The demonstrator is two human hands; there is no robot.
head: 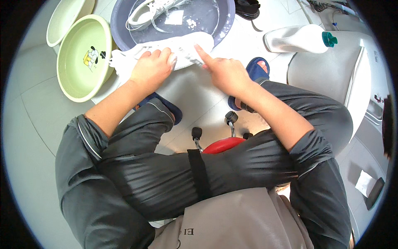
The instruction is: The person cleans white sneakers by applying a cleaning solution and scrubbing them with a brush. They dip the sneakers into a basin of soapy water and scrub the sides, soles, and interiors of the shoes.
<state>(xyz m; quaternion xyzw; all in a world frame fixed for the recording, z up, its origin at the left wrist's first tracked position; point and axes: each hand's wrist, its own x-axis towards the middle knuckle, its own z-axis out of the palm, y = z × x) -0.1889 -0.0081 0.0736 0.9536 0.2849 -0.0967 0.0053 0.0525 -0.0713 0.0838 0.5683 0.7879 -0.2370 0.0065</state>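
A white shoe (161,43) with laces hanging at its left end is held over the near rim of a purple-grey basin (228,18). My left hand (154,64) grips its near side, with the thumb on the shoe. My right hand (228,73) is at the shoe's right part, index finger stretched onto it and the other fingers curled. A blurred greyish patch lies by these fingertips; whether the hand holds something there is hidden. In the basin's water, another white laced shoe (140,15) lies near a white square piece (174,17) and some foam.
A green basin (70,79) with a cartoon print stands left, beside a pale basin (57,26). To the right are a white jug with a teal cap (295,39) and a white appliance (323,67). Black shoes (247,9) sit behind. A red-seated wheeled stool (222,145) is beneath me.
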